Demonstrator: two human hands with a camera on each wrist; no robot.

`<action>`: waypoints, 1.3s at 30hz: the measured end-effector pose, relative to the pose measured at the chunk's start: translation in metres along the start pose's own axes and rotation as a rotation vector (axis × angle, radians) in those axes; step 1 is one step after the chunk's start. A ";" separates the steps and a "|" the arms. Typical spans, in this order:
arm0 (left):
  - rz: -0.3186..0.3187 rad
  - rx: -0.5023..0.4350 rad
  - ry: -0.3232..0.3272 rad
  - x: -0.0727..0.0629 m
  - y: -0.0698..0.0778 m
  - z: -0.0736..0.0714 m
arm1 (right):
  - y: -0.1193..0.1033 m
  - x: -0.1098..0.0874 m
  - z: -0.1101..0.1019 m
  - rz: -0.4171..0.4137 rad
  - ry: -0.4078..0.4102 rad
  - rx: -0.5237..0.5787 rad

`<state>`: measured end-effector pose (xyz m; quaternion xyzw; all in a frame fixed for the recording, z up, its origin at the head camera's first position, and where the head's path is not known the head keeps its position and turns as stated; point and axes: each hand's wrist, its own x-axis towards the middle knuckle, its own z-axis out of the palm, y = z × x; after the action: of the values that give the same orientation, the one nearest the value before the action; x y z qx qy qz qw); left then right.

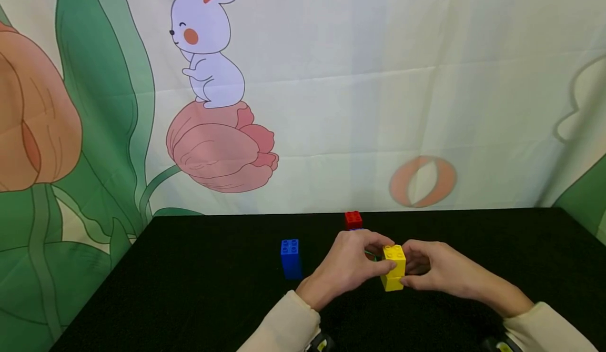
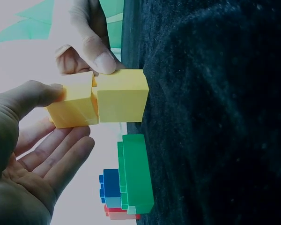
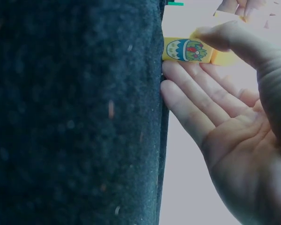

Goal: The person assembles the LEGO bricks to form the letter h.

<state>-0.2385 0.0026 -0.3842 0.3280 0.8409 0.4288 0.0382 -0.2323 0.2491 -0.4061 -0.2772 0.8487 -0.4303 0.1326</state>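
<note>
Two yellow toy bricks are in both hands, one above the other. My left hand pinches the upper yellow brick between thumb and fingers. My right hand holds the lower yellow brick, which stands on the black cloth, with its thumb and fingertips on opposite sides. In the left wrist view the upper brick sits slightly tilted, a narrow gap showing between the two. A printed picture of a bowl-like shape marks one side of the lower brick in the right wrist view.
A tall blue brick piece stands left of the hands. Behind them a red brick shows, partly hidden. The left wrist view shows a green brick beside a blue brick. A printed curtain hangs behind the black tabletop.
</note>
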 end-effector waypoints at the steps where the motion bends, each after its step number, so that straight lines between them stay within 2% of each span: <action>1: -0.001 0.002 0.000 0.000 0.000 0.000 | 0.000 0.000 0.000 0.000 -0.002 0.003; 14: 0.025 0.005 0.008 0.000 -0.001 0.000 | 0.001 0.000 0.003 0.003 0.039 -0.011; 27: 0.014 -0.044 -0.012 0.002 -0.007 0.001 | 0.002 0.000 0.001 0.029 0.026 0.024; 39: 0.053 -0.043 -0.007 0.003 -0.010 0.000 | 0.000 0.000 0.000 0.016 0.021 0.006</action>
<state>-0.2462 -0.0002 -0.3909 0.3507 0.8225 0.4463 0.0369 -0.2321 0.2494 -0.4064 -0.2654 0.8510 -0.4347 0.1282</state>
